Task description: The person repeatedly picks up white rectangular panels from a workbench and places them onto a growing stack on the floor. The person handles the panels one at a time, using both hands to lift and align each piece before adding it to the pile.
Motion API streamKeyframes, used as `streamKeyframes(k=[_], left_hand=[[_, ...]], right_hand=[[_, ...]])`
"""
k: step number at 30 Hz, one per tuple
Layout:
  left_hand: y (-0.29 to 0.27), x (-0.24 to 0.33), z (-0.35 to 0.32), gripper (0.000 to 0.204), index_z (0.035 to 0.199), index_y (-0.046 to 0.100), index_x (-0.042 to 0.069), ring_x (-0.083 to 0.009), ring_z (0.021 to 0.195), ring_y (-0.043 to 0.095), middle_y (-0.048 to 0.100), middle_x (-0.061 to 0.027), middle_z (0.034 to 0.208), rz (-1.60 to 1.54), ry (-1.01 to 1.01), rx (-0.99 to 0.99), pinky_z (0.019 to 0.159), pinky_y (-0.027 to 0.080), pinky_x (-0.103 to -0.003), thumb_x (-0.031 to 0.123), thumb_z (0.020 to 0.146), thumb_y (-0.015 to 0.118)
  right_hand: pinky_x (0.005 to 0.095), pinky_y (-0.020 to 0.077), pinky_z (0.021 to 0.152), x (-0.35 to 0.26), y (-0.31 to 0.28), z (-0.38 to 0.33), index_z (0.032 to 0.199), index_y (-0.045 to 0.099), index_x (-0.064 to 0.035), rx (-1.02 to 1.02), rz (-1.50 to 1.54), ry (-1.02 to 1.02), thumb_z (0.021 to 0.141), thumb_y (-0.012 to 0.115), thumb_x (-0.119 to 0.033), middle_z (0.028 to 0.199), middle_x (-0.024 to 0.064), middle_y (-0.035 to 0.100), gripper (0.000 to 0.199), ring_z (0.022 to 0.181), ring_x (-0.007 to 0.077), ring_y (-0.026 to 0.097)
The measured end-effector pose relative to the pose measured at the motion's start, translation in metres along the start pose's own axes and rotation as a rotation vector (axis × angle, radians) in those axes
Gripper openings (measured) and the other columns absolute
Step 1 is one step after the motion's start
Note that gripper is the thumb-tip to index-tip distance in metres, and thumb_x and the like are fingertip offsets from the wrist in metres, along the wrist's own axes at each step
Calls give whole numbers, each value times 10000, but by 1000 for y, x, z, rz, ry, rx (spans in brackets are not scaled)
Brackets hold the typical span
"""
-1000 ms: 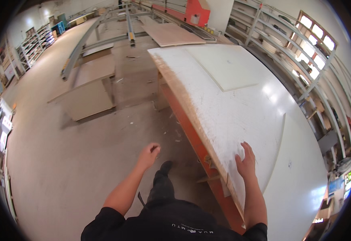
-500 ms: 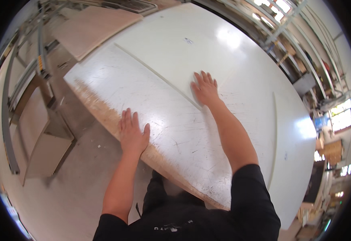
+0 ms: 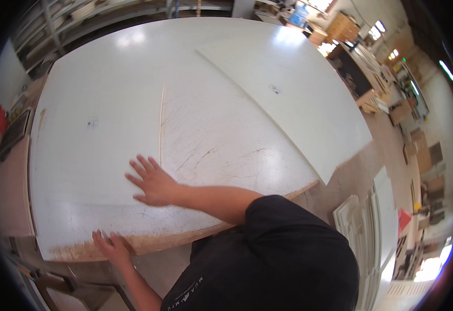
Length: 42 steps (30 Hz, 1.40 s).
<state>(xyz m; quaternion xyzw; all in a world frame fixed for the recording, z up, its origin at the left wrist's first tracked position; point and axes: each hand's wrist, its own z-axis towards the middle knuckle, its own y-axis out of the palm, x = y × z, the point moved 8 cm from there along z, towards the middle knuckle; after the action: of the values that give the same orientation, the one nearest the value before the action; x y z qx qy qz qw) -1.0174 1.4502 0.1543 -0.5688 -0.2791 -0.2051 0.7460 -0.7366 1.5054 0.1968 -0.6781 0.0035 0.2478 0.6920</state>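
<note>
A large white work table [image 3: 216, 140] with a scratched top lies in front of me. Its front edge is worn down to bare brown wood. Flat on the left part of the top rests a pale panel [image 3: 97, 155] with a small label. My right hand [image 3: 154, 181] lies with fingers spread at this panel's near right corner. At the table's worn front edge, my left hand [image 3: 113, 250] rests with its fingers apart, holding nothing. A second pale panel [image 3: 283, 98], also labelled, lies slanted on the right side, its near corner reaching past the table edge.
Several pale boards [image 3: 366, 223] stand in a stack on the floor at the right. A pinkish board [image 3: 14, 186] adjoins the table's left side. Metal racks [image 3: 55, 31] line the far left, and a dark-fronted wooden cabinet [image 3: 352, 75] stands beyond the right panel.
My view has swung to the right, bringing the second panel and the stacked boards more into sight. Both hands stay at the table, the right by the panel corner, the left at the worn edge.
</note>
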Motion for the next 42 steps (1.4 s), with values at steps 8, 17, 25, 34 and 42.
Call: streamKeyframes(k=[8, 17, 25, 34, 42], left_hand=[[26, 20, -59, 578, 1424, 350, -70, -347, 1284, 476, 428, -222, 1446, -621, -56, -142, 1055, 422, -465, 236, 979, 556], [53, 41, -120, 441, 1159, 593, -29, -284, 1008, 548, 612, -149, 1114, -631, -131, -411, 900, 441, -420, 363, 980, 501], [92, 40, -134, 585, 1275, 507, -41, -299, 1085, 462, 551, -170, 1209, -787, -389, -940, 972, 333, -434, 475, 1021, 399], [141, 75, -180, 535, 1229, 545, -19, -293, 1081, 493, 573, -159, 1190, -774, -368, -1066, 962, 363, -431, 451, 993, 448], [159, 99, -208, 490, 1188, 579, 0, -288, 1077, 521, 594, -150, 1173, -851, -414, -1116, 954, 390, -429, 430, 968, 492]], right_hand=[[557, 112, 1197, -17, -6, -207, 1478, 401, -83, 32, 197, 124, 927, 543, -444, 1600, 223, 183, 673, 1497, 412, 80], [481, 193, 1185, 11, -24, -348, 1474, 365, -83, 609, 410, 482, 798, 731, -277, 1552, 207, 244, 793, 1455, 385, 190], [387, 444, 949, 49, 16, -361, 1316, 440, -16, 755, 1239, 924, 789, 748, -151, 1293, 193, 508, 625, 1188, 305, 515], [422, 509, 875, 44, 30, -423, 1298, 553, -42, 448, 1622, 895, 842, 704, -71, 1201, 134, 618, 482, 1109, 265, 589], [428, 505, 893, 40, 24, -385, 1254, 506, -2, 645, 1440, 1095, 854, 709, -178, 1221, 198, 587, 482, 1116, 313, 594]])
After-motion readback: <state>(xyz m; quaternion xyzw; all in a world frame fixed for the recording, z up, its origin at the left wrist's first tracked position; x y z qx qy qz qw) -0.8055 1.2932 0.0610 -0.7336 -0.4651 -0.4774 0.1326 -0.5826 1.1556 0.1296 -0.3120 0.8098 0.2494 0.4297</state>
